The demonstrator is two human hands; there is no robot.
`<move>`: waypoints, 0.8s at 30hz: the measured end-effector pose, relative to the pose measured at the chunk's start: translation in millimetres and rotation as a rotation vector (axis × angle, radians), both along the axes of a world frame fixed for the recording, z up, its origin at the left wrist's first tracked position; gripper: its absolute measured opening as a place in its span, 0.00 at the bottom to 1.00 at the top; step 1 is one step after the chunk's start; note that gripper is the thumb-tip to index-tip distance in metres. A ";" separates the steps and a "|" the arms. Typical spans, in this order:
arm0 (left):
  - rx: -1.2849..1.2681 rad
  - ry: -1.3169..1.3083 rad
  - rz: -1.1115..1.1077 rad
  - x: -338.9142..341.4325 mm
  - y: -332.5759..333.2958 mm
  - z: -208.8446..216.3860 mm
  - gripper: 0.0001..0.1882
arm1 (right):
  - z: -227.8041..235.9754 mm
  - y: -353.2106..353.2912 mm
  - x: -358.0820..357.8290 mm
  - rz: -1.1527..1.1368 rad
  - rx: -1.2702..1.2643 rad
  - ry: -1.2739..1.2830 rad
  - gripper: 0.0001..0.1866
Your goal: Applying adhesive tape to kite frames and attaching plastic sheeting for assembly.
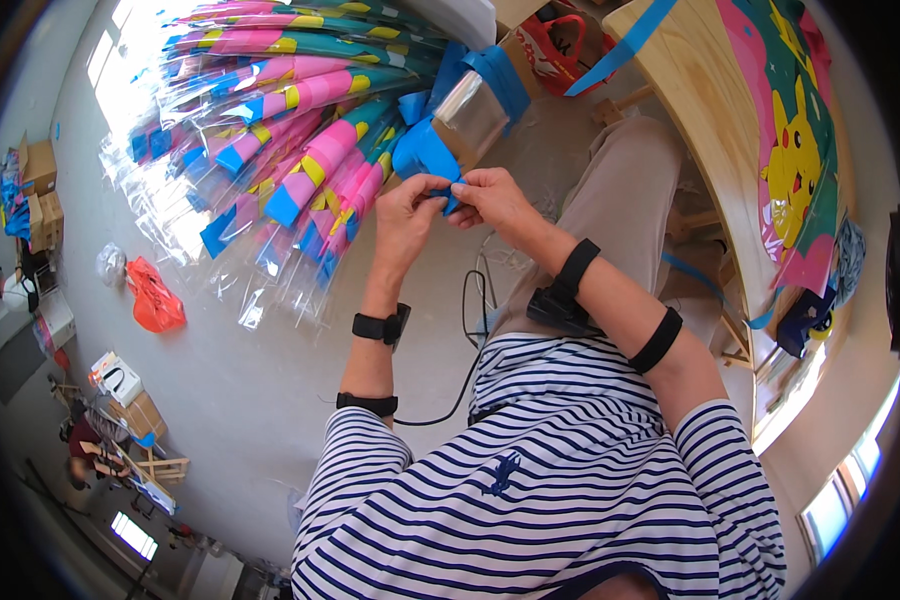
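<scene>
Both hands meet in front of me at the end of a blue strip of thin sheet material (425, 150). My left hand (410, 205) is closed, thumb and fingertips pinching the strip. Just right of it, my right hand (490, 200) pinches the same blue material, the fingertips nearly touching the left ones. The strip hangs from a box-like bundle wrapped in clear film and blue (475, 110). Close to the left hand, many folded clear plastic sheets (315, 170) printed pink, green, yellow and blue fan out in a large pile.
To the right stands a wooden table (670, 60) bearing a printed plastic sheet with a yellow cartoon figure (795, 165). A blue strip (625, 45) hangs over its edge. A black cable (465, 370) runs by my leg. A red plastic bag (155, 298) lies on the floor at left; people work beyond.
</scene>
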State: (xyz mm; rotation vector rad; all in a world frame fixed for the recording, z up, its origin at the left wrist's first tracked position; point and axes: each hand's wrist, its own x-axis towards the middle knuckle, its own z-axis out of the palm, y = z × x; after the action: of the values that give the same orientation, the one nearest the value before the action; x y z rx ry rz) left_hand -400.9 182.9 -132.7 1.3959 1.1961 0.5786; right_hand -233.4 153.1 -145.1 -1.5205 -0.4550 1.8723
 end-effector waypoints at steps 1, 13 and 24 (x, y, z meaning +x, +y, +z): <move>0.009 -0.008 0.008 -0.3 0.3 -1.6 0.10 | 0.1 0.3 0.2 0.000 0.006 0.004 0.10; -0.117 -0.162 0.145 0.0 3.8 -21.4 0.10 | -4.2 -0.4 -0.9 0.005 0.026 0.012 0.09; -0.230 -0.263 0.097 -8.9 11.2 -22.1 0.07 | -2.3 -0.2 -1.1 -0.023 0.034 -0.001 0.10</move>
State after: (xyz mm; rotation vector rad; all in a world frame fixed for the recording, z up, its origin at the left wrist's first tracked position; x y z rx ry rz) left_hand -409.8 194.1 -154.8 1.0374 1.0837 0.6493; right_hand -234.5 152.9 -147.5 -1.4979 -0.4649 1.8373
